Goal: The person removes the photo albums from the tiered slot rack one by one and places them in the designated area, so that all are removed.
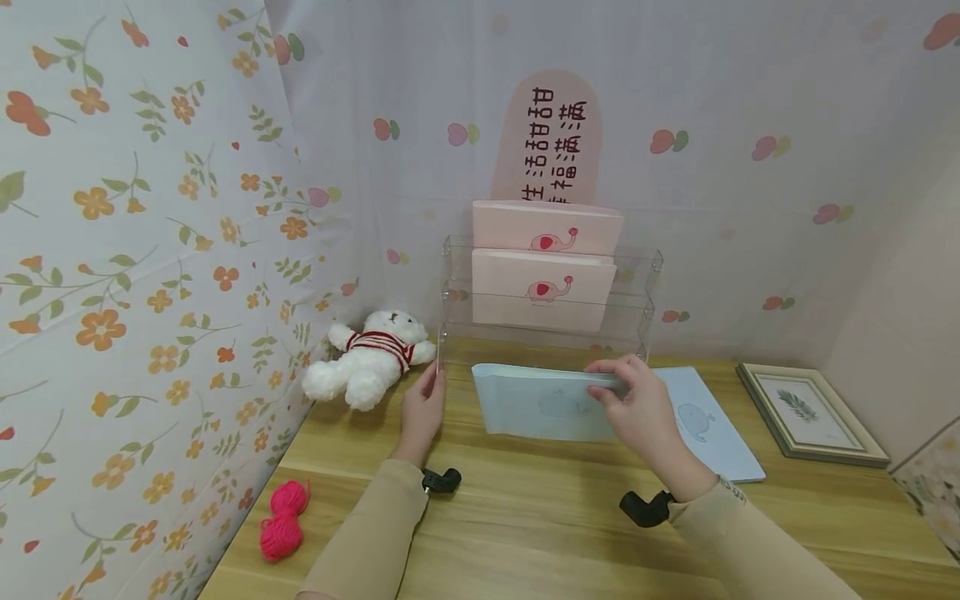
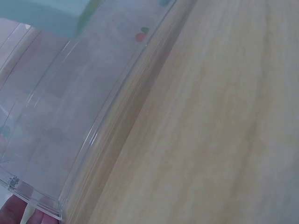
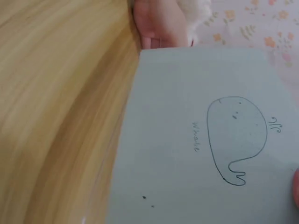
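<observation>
My right hand pinches a light blue notebook by its right end, thumb in front. The notebook hangs tilted before the lower part of a clear acrylic rack. Its cover bears a line-drawn whale with small lettering in the right wrist view. My left hand holds the rack's lower left side edge, with its fingers at the panel's corner in the left wrist view. Two pink notebooks with elephants, a front one and a back one, stand in the rack's upper tiers.
Another light blue notebook lies on the wooden table at right, beside a framed leaf picture. A white teddy bear in a striped top lies left of the rack. Pink yarn sits near the left edge.
</observation>
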